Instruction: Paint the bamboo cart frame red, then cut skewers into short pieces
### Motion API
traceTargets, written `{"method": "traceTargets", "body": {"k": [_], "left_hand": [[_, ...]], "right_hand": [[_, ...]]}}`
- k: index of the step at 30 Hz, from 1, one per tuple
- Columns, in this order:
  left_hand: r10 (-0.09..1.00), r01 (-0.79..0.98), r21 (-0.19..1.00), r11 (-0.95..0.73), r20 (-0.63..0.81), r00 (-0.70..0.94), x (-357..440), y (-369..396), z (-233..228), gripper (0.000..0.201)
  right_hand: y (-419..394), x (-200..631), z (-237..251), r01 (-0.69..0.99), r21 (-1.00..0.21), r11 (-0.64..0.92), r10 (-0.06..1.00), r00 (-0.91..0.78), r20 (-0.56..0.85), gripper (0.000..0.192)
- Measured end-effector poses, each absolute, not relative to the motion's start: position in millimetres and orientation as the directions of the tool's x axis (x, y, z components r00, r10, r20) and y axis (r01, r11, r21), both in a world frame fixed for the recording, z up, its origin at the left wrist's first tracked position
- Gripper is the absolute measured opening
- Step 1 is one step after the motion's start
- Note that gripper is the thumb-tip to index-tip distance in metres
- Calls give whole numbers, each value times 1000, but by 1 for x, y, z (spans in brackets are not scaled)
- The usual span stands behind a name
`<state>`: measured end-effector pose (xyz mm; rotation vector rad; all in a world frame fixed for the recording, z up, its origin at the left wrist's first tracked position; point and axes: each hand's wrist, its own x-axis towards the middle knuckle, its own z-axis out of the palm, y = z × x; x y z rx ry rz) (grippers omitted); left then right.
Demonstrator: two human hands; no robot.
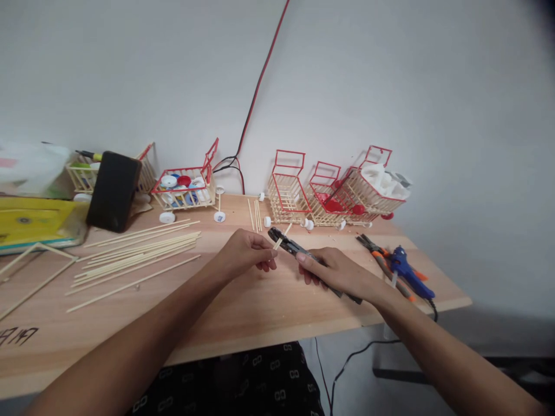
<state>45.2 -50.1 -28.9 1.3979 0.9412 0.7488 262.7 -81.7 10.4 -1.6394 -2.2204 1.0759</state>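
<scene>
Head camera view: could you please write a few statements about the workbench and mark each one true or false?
1. The right hand holds dark metal pliers. True.
2. The left hand pinches a short pale wooden stick at the pliers' tip. True.
3. The blue glue gun lies by the left hand. False: it lies at the table's right end, beyond the right hand.
4. The loose long wooden sticks lie left of the hands. True.
5. The small red-rimmed stick carts hang on the wall. False: they stand on the wooden table.

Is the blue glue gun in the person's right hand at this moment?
No, the blue glue gun lies on the table; the right hand grips dark pliers.
</scene>
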Motion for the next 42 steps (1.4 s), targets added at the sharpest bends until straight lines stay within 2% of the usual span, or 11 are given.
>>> {"method": "traceTargets", "body": {"k": [5,11,14,21,27,36,39,42], "left_hand": [[874,113,987,114,-154,461,50,-50,-40,15],[846,165,965,204,-258,466,58,-51,-53,12],[840,193,957,217,-284,463,58,-52,-55,14],[852,198,956,216,-284,441,57,-50,-56,12],[840,183,957,227,-287,460,56,-52,-50,10],[814,179,960,215,-278,510,56,-53,-52,11],[791,211,955,208,-291,538,52,-52,-46,13],[831,222,960,174,-264,490,42,-48,-37,16]], "right_hand": [[-82,268,-1,793,-589,154,894,-366,-259,61],[-84,272,-21,773,-635,19,865,-332,-377,63],[-83,273,-27,766,-642,17,859,-339,-382,65],[-82,272,-32,777,-623,90,881,-353,-314,64],[-86,268,-25,770,-587,250,880,-434,-195,61],[-91,271,-28,789,-532,306,892,-434,-130,58],[-94,276,-29,789,-558,257,904,-401,-150,60],[-92,283,-27,760,-636,134,953,-275,-127,64]]}}
